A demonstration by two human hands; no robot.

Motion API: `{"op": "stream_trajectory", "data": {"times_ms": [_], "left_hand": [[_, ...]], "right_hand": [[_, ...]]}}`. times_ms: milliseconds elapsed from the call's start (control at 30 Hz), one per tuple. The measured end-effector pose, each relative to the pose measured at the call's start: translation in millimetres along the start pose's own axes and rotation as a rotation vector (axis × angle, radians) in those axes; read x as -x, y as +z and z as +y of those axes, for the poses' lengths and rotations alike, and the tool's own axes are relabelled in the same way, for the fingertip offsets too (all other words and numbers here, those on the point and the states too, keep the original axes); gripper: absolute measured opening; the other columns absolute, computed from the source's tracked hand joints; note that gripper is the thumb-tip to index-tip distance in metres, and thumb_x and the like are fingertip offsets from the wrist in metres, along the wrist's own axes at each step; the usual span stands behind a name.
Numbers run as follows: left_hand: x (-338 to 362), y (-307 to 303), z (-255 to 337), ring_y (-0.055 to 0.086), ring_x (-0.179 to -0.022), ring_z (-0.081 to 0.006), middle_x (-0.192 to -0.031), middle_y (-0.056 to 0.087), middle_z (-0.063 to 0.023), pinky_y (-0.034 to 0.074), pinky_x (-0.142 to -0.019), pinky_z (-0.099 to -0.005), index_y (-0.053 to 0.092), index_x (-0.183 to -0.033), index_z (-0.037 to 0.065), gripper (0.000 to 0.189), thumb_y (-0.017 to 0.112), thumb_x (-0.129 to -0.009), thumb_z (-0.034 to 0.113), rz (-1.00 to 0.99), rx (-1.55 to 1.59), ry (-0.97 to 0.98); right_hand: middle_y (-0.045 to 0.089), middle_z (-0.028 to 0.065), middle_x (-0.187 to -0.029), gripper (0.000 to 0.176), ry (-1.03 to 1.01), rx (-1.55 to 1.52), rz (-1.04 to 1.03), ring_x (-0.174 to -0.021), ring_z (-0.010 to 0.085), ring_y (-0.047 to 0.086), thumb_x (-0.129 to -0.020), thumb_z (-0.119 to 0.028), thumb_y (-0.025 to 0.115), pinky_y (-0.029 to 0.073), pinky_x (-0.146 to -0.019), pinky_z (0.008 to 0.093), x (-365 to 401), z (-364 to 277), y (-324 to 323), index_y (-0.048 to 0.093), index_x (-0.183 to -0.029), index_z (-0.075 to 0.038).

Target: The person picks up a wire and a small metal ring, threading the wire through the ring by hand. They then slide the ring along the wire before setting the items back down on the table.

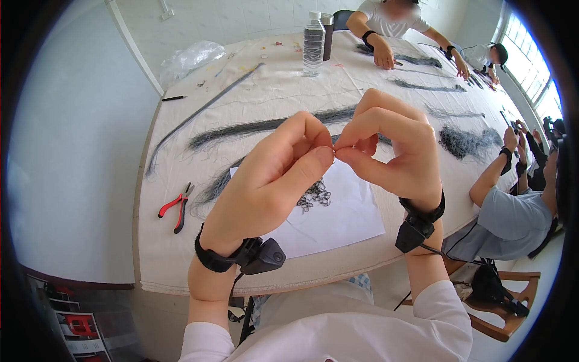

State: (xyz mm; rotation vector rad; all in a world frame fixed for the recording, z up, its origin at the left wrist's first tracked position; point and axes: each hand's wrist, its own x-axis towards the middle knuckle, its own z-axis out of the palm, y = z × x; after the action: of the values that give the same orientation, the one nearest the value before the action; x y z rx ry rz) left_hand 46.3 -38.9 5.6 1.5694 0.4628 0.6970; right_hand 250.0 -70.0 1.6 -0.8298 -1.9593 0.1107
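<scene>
Both of my hands are raised over the table, their fingertips meeting. My left hand is closed in a pinch, thumb against forefinger. Opposite it, my right hand pinches at the same spot. Whatever sits between the fingertips is too small to name. Beneath them lies a white sheet of paper with a pile of small dark wire-like loops on it, partly hidden by my left hand. Behind my hands stretches a long bundle of grey fibres. Each wrist wears a black strap with a small camera.
Red-handled pliers lie at the left. Farther back stand a water bottle and a dark flask, near a clear plastic bag. A grey fibre tangle lies at right. Other people work at the far and right sides.
</scene>
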Motion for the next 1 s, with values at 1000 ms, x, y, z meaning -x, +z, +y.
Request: {"op": "stream_trajectory", "data": {"times_ms": [1000], "left_hand": [[1.1, -4.5, -7.6, 0.028, -0.052, 0.0026, -0.059, 0.044, 0.0089, 0.022, -0.047, -0.0170, 0.058, -0.081, 0.001, 0.009, 0.060, -0.089, 0.006, 0.193, -0.167, 0.224]], "right_hand": [[0.063, 0.0080, -0.083, 0.025, -0.028, -0.043, 0.018, -0.071, 0.0152, 0.058, -0.065, -0.003, 0.078, 0.044, -0.062, 0.0256, -3.5, 1.4, 11.0, 0.067, -0.088, -0.002]]}}
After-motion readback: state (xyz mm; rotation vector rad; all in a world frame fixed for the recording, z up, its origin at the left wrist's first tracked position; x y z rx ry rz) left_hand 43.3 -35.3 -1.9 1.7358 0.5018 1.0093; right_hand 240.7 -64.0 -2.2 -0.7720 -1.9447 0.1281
